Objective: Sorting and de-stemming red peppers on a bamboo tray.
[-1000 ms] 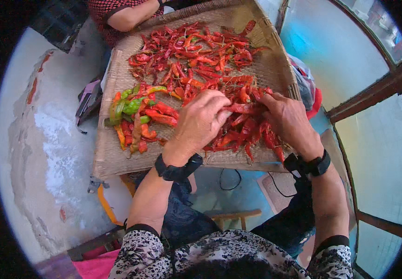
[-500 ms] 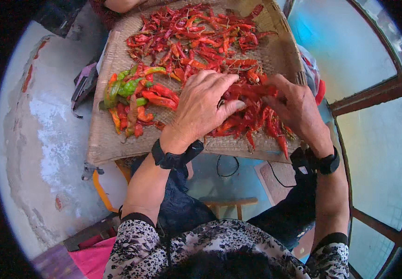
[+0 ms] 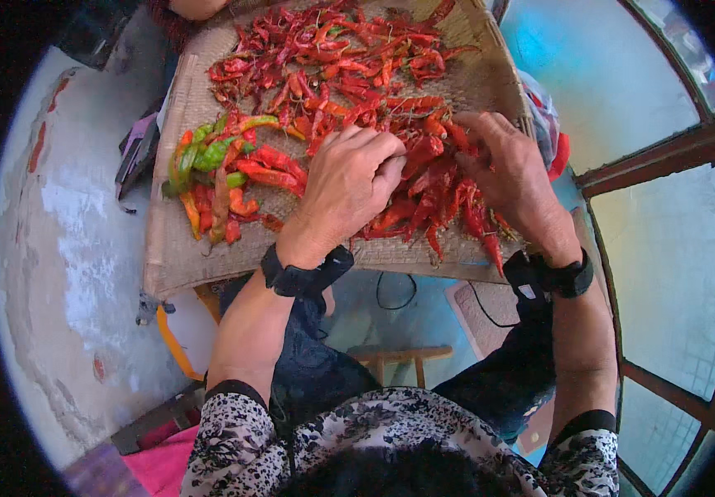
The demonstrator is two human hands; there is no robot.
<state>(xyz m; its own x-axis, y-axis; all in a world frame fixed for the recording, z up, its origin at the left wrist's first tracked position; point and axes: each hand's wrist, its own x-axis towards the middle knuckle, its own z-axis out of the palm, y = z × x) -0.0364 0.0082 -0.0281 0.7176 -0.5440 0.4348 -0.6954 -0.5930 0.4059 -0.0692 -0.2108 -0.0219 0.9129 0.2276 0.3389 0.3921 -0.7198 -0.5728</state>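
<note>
Dried-looking red chili peppers are spread over a woven tray. My left hand is closed in a pinch, thumb against forefinger, at the end of a red chili pepper. To its right, my right hand bends its fingers around another red chili pepper; its fingertips are partly hidden. A heap of dark red chili peppers lies between and below both hands. At the tray's left, green chili peppers lie with orange and red ones.
Another person's arm shows at the tray's far left corner. A framed glass window stands close on the right, a worn wall on the left. Below the tray are a wooden stool and a black cable.
The view has shifted slightly, so the tray sits a little further left and up. My left fingers have closed from a wider spread, and the right hand has opened the gap between the two hands.
</note>
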